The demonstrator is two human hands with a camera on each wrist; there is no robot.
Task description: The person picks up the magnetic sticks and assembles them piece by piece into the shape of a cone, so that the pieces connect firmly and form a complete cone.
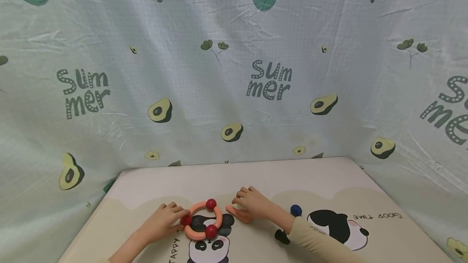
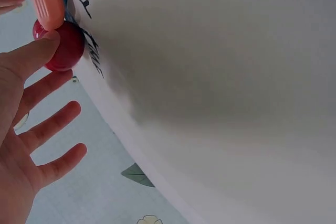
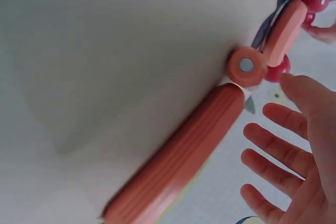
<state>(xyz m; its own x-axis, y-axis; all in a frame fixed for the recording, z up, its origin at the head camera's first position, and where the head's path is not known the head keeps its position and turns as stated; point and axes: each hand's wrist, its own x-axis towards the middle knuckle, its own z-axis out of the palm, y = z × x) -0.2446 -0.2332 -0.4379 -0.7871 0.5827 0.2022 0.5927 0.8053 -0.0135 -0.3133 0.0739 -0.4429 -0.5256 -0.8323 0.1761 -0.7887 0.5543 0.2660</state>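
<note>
A ring of curved orange rods (image 1: 195,235) joined by three red balls lies over the panda print on the table. My left hand (image 1: 163,222) is at its left side, thumb and forefinger pinching the left red ball (image 2: 68,48) while the other fingers spread apart. Just right of the ring, my right hand (image 1: 254,203) hovers over loose orange rods (image 1: 239,213), its fingers spread and holding nothing. In the right wrist view one orange rod (image 3: 178,153) lies lengthwise, and another shows its round end with a grey disc (image 3: 246,65).
A blue ball (image 1: 296,210) lies beyond the right forearm, and a small black piece (image 1: 282,236) lies on the near side of it. The tabletop (image 1: 234,175) has printed pandas and lettering. A patterned curtain (image 1: 197,104) hangs behind and along both sides.
</note>
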